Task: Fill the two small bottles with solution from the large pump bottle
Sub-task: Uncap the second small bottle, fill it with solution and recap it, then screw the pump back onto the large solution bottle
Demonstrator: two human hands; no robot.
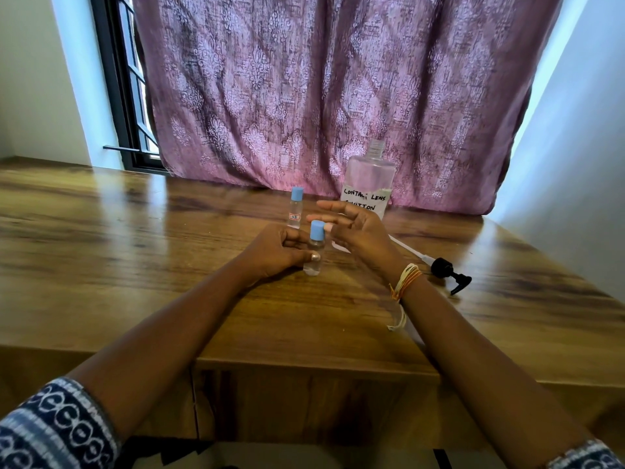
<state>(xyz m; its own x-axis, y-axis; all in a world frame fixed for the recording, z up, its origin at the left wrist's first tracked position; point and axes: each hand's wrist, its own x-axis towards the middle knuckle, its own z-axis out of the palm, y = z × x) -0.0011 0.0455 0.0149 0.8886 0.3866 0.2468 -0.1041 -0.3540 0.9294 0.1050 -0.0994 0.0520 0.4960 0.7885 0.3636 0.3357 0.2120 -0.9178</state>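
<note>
A small clear bottle with a blue cap stands upright on the wooden table, and my left hand grips its body. My right hand hovers just right of the cap, fingers spread, thumb tip close to the cap. A second small blue-capped bottle with a red label stands a little farther back. The large clear bottle, labelled "contact lens solution", stands uncapped by the curtain. Its black pump head with white tube lies on the table to the right.
A purple patterned curtain hangs along the table's far edge. A black window frame shows at the back left. The table's front edge runs below my forearms. Thread bracelets circle my right wrist.
</note>
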